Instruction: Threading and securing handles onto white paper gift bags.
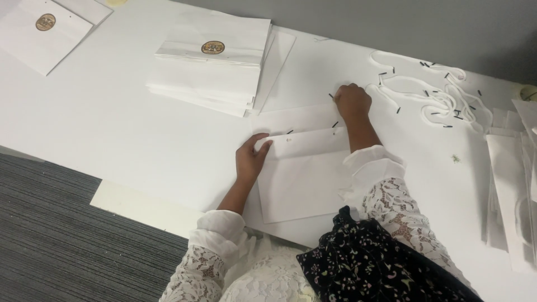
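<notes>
A flat white paper bag (305, 176) lies on the white table (112, 128) in front of me. My left hand (251, 156) grips the bag's top left corner, fingers curled over the folded edge. My right hand (352, 103) is closed just beyond the bag's top edge, pinching a white cord with a black tip. Small black cord tips show at the holes along the bag's upper edge.
A stack of flat white bags (215, 61) with a round brown sticker sits at the back centre, another bag (42, 31) at far left. A pile of white cords (433, 95) with black tips lies at right. More bags (512, 196) lie at the right edge. Grey carpet (50, 235) lies below left.
</notes>
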